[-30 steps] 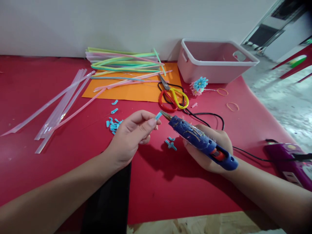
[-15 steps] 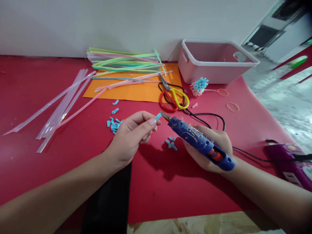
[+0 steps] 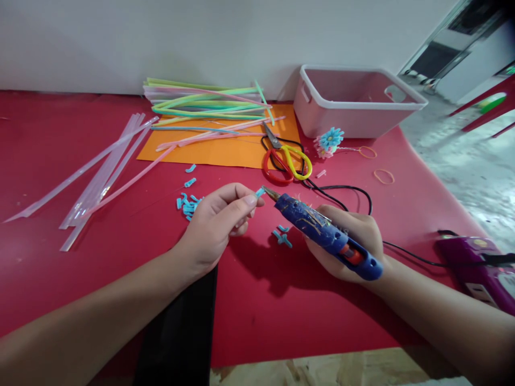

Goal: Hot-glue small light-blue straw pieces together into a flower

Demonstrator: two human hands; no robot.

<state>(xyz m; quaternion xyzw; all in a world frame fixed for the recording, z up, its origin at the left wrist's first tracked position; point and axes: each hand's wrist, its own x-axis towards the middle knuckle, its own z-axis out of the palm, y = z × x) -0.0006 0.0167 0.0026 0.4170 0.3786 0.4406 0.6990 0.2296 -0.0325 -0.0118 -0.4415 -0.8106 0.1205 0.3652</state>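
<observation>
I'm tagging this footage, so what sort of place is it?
Probably a craft workspace, judging by the blue hot-glue gun, the scissors and the artificial flower.

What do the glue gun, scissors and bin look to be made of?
Glue gun: probably hard plastic, rigid, blue and grimy; nozzle brassy, likely metal.
Scissors: grey metallic blades, perhaps steel; smooth red and yellow handles, likely plastic.
Bin: likely moulded plastic, smooth, pink, with rounded rim.
</observation>
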